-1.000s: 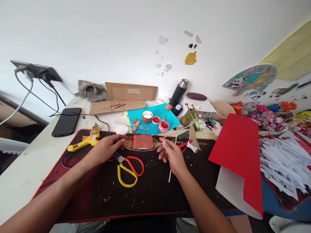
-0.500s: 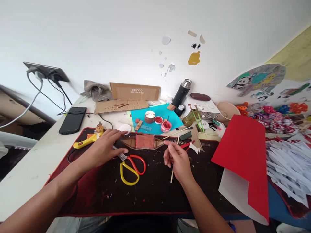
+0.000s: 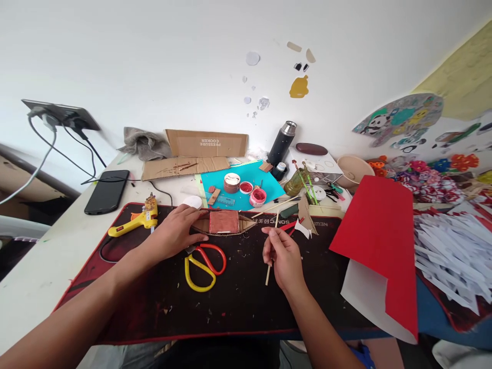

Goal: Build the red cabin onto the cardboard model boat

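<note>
A small cardboard boat (image 3: 246,224) with a reddish-brown painted cover (image 3: 224,222) lies on the black mat. My left hand (image 3: 175,230) is at its left end, thumb on the near side and fingers on the far side. Scissors (image 3: 200,277) with one red and one yellow handle lie just below that hand, their blades partly hidden under it. Right of the boat, my right hand (image 3: 283,256) has its fingers curled about a thin wooden stick (image 3: 268,275), which shows above and below them. The exact grip is hidden.
A yellow glue gun (image 3: 132,225) and a phone (image 3: 106,192) lie left. Behind the boat are open paint jars (image 3: 257,196) on blue paper (image 3: 203,179), and a black flask (image 3: 282,142). Folded red card (image 3: 374,241) and paper strips (image 3: 449,256) lie right.
My left hand has moved over the left tip of the boat. My right hand has drawn slightly away from the boat's right tip. The view has shifted a little to the right.
</note>
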Motion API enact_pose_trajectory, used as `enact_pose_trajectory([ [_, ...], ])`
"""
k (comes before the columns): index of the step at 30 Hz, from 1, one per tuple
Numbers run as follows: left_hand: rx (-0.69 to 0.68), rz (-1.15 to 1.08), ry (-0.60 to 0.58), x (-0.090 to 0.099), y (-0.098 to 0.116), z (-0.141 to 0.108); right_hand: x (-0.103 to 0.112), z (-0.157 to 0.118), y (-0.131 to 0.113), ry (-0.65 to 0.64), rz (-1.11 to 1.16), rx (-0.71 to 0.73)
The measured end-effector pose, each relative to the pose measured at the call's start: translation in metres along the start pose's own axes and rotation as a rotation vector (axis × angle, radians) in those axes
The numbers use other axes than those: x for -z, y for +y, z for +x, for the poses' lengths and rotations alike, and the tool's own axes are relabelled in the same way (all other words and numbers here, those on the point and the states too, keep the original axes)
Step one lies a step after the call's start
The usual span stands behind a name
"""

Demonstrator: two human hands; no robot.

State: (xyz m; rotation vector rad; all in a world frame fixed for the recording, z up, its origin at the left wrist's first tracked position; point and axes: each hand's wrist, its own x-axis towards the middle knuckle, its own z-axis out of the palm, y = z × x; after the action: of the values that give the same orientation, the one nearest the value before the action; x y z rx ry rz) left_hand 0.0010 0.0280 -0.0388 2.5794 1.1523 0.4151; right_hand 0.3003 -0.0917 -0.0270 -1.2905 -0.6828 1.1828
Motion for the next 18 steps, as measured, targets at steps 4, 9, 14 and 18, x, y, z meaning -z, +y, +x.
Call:
enact_pose_trajectory([
  [4, 0.003, -0.009, 0.009, -0.004, -0.002, 0.0, -0.002, 0.003, 0.002, -0.007, 0.001, 0.003],
  [9, 0.029, -0.02, 0.024, -0.007, 0.001, 0.001, -0.004, 0.007, 0.004, -0.018, 0.005, -0.009],
  [14, 0.043, -0.041, 0.041, -0.003, -0.001, -0.004, -0.004, 0.009, 0.003, -0.013, -0.007, -0.019],
  [18, 0.104, -0.104, 0.08, 0.016, -0.011, -0.013, -0.004, 0.009, 0.0, 0.001, -0.006, -0.007],
])
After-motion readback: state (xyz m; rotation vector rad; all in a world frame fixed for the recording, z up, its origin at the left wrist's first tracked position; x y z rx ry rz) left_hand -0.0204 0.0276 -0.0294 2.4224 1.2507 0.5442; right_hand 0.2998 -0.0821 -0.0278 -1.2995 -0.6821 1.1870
